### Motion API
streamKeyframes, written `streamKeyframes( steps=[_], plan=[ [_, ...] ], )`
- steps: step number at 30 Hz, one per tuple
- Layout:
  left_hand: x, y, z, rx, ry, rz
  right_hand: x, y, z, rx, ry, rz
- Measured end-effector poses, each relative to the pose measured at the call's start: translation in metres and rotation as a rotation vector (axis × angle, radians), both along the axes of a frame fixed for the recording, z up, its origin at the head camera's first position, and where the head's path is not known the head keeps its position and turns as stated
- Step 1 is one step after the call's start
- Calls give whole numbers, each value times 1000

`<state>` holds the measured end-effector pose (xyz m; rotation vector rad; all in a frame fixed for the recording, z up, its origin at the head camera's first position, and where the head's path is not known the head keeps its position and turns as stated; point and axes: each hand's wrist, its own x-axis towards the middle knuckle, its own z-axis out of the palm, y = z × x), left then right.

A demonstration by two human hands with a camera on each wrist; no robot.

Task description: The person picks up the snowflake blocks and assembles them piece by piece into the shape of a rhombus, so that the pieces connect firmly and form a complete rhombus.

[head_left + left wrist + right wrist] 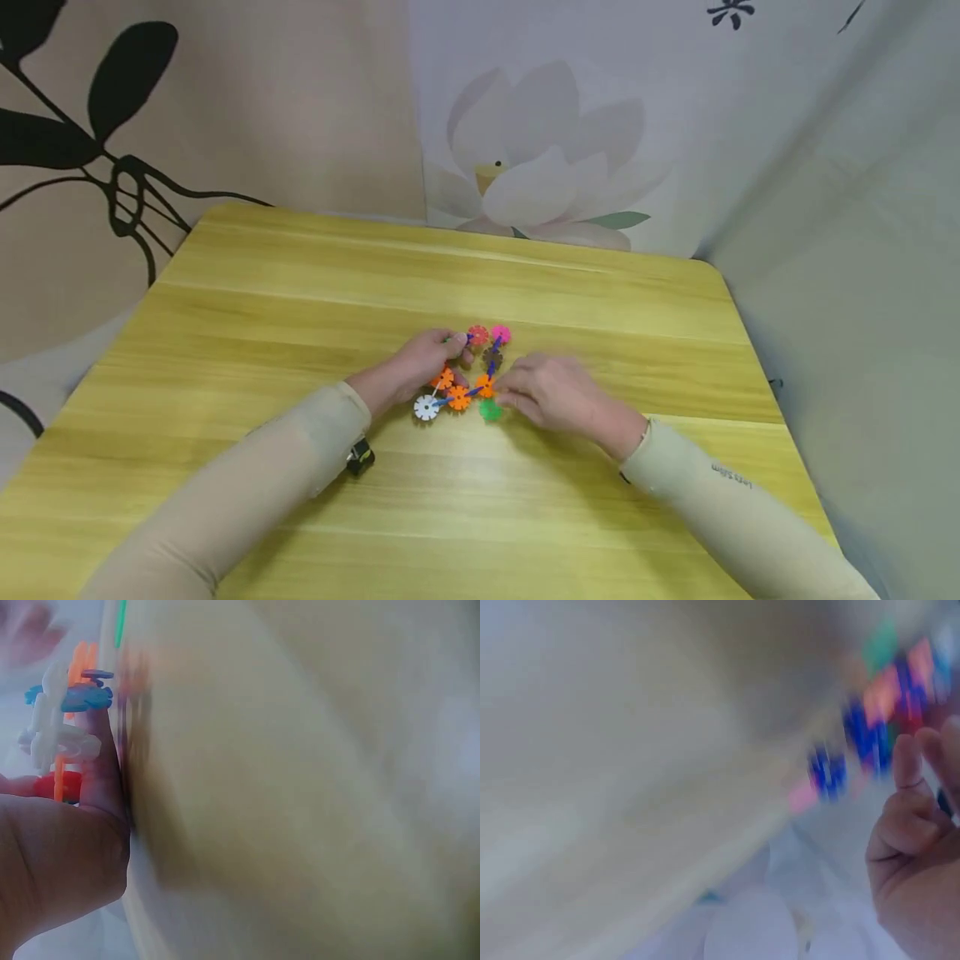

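Colourful plastic snowflake discs are slotted together into a bent chain, with an orange disc (pixel 459 397), a white disc (pixel 427 407) and a pink disc (pixel 501 334) among them. My left hand (pixel 424 363) grips the chain from its left side, thumb near the red disc (pixel 477 335). In the left wrist view, a finger runs behind the white disc (pixel 51 724) and a blue one (pixel 86 697). My right hand (pixel 553 392) is at the chain's right side, fingertips beside the orange discs and a green disc (pixel 491 409). The right wrist view shows blurred blue discs (pixel 866 739) beyond the fingers (pixel 909 761).
A wood-grain table (pixel 300 275) lies under both hands. Behind it hangs a pale cloth (pixel 555 158) with a printed flower, and more cloth (pixel 847 250) drapes along the right edge. A dark strap piece (pixel 361 457) sits at the left wrist.
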<state>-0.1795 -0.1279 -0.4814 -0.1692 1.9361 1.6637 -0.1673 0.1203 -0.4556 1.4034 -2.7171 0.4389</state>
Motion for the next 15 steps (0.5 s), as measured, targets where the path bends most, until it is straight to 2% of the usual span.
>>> streamKeyframes(
  steps=[2,3,5,8,13,15],
  plan=[
    [-3,-2,1,-4,-1,4,14,9,-11,43,72,125],
    [-4,-2,1,-8,-4,7,18,13,-16,50,73,146],
    [-6,-3,2,-5,-13,17,20,19,-21,41,64,133],
    [-7,-2,3,3,-19,24,17,28,-24,5,-25,32],
    [-7,2,1,5,-17,27,7,30,-24,3,-291,-174],
    [-6,2,1,4,-18,29,5,29,-23,13,-355,-264]
  ],
)
